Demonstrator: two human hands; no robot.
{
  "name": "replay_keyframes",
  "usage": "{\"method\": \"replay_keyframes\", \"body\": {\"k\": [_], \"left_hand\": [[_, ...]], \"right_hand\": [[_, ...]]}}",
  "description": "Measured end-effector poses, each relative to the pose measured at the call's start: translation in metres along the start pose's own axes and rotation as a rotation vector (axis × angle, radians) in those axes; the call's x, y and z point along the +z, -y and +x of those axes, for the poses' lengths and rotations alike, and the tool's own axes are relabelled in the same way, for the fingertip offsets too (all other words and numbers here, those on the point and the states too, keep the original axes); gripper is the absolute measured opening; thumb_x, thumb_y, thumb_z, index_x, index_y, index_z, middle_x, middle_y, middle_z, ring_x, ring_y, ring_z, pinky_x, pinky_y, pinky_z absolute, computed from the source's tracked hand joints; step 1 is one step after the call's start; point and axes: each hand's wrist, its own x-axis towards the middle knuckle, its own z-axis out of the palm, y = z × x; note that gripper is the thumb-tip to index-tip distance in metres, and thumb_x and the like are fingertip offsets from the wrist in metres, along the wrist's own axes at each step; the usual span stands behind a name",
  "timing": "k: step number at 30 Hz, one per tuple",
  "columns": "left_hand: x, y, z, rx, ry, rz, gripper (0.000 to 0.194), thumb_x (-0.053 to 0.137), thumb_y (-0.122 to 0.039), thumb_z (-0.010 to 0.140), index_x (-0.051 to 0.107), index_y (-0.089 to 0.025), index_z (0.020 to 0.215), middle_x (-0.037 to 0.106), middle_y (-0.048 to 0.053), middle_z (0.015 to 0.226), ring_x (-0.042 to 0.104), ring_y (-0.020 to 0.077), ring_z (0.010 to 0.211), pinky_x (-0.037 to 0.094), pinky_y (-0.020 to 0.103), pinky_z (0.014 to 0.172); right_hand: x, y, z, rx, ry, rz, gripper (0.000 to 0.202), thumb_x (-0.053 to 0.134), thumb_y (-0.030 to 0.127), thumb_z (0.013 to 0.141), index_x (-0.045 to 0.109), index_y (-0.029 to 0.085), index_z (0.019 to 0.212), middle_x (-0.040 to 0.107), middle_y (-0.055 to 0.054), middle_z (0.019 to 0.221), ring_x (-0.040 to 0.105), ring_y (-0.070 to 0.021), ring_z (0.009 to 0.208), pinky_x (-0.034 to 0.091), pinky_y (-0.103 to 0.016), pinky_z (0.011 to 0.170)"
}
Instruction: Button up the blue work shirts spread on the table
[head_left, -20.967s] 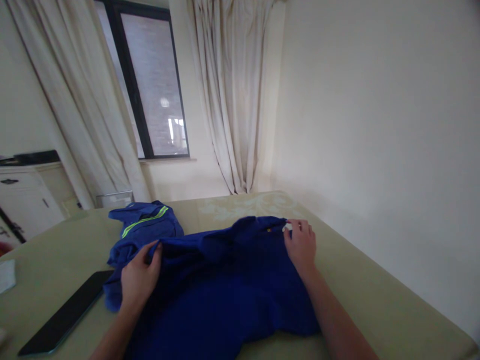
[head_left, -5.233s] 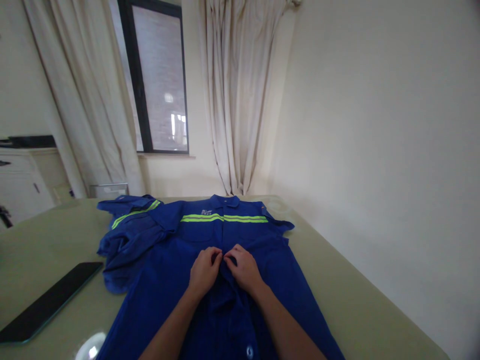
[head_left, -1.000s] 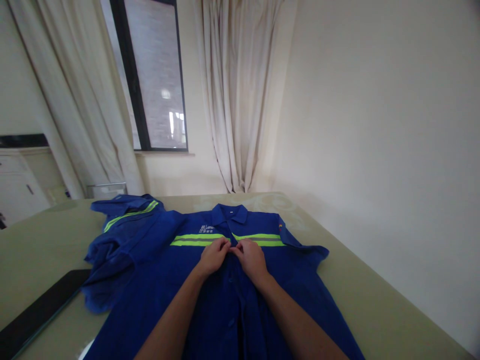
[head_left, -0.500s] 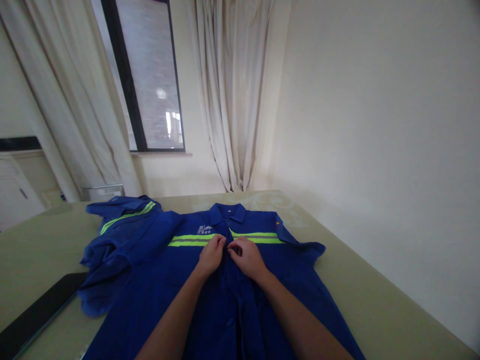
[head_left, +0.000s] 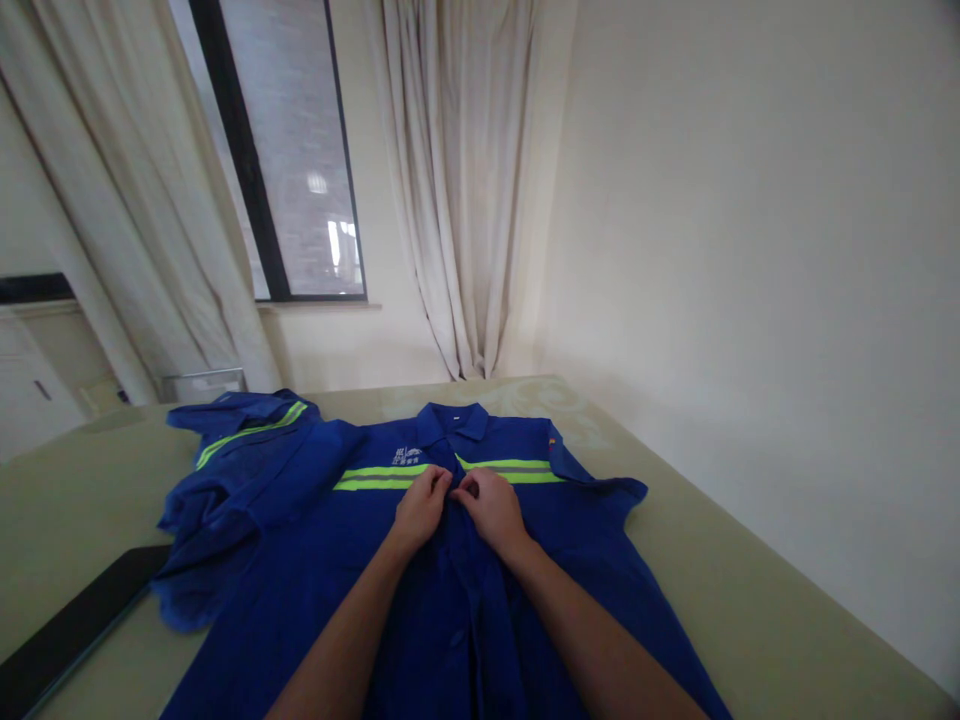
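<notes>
A blue work shirt (head_left: 592,545) with yellow-green reflective bands lies spread front side up, its collar (head_left: 452,424) pointing away from me. At chest height my left hand (head_left: 421,503) pinches the edge of the front opening, just below the white lettering. Close beside it on the right, my right hand (head_left: 491,508) has thumb and forefinger pressed together on the same front edge. The fingertips almost meet. Whatever small part of the placket lies between them is hidden. Lower down, a button (head_left: 457,637) shows on the front.
A second blue garment (head_left: 217,510) with a reflective band lies crumpled on the left. A long black flat object (head_left: 82,625) rests at the near left of the pale green surface (head_left: 750,610). Curtains (head_left: 457,180), a window (head_left: 292,150) and a white wall (head_left: 750,250) stand behind.
The right hand's fingertips have shifted slightly left, closer to the left hand. The left hand keeps its pinch, and the shirt lies as before.
</notes>
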Motion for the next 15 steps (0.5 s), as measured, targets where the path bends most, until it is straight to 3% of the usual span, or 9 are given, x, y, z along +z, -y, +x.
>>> {"method": "replay_keyframes", "body": {"k": [3,5,9,12,15], "left_hand": [[-0.001,-0.005,-0.004,0.041,0.004,0.050,0.032,0.035,-0.032,0.102,0.064,-0.022,0.099,0.074,0.005,0.097,0.069,0.0203,0.093,0.052,0.032,0.086],[-0.001,-0.010,-0.010,0.088,0.011,0.084,0.028,0.040,-0.026,0.099,0.066,-0.021,0.108,0.075,0.007,0.111,0.067,0.0219,0.108,0.048,0.035,0.098],[0.005,-0.021,-0.023,0.256,0.107,0.292,0.040,0.049,-0.027,0.096,0.060,-0.025,0.134,0.056,0.006,0.152,0.040,0.0244,0.147,0.021,0.046,0.125],[0.008,-0.025,-0.028,0.305,0.186,0.522,0.048,0.036,-0.033,0.102,0.052,-0.018,0.145,0.044,0.011,0.161,0.031,0.0248,0.153,0.017,0.049,0.127],[0.007,-0.026,-0.032,0.296,0.220,0.574,0.053,0.039,-0.032,0.099,0.050,-0.014,0.147,0.037,0.015,0.164,0.030,0.0273,0.154,0.019,0.048,0.127]], "right_hand": [[0.002,-0.007,0.006,0.005,-0.025,0.077,0.010,0.064,0.028,0.090,0.071,0.022,0.091,0.066,0.001,0.075,0.060,-0.0170,0.070,0.043,-0.025,0.066],[0.001,-0.010,0.009,-0.002,-0.070,0.098,0.021,0.054,0.020,0.092,0.069,0.021,0.106,0.066,-0.001,0.085,0.061,-0.0172,0.076,0.046,-0.026,0.071],[-0.001,-0.009,0.010,0.039,-0.131,0.042,0.043,0.039,0.005,0.086,0.067,0.022,0.114,0.062,-0.007,0.117,0.062,-0.0177,0.101,0.047,-0.028,0.090],[-0.002,-0.004,0.010,0.097,-0.025,-0.073,0.042,0.039,0.009,0.089,0.073,0.026,0.107,0.064,-0.005,0.120,0.063,-0.0161,0.105,0.046,-0.026,0.091],[-0.002,0.001,0.022,0.163,0.023,-0.140,0.032,0.044,0.021,0.095,0.074,0.024,0.103,0.070,-0.007,0.110,0.066,-0.0201,0.101,0.047,-0.030,0.087]]}}
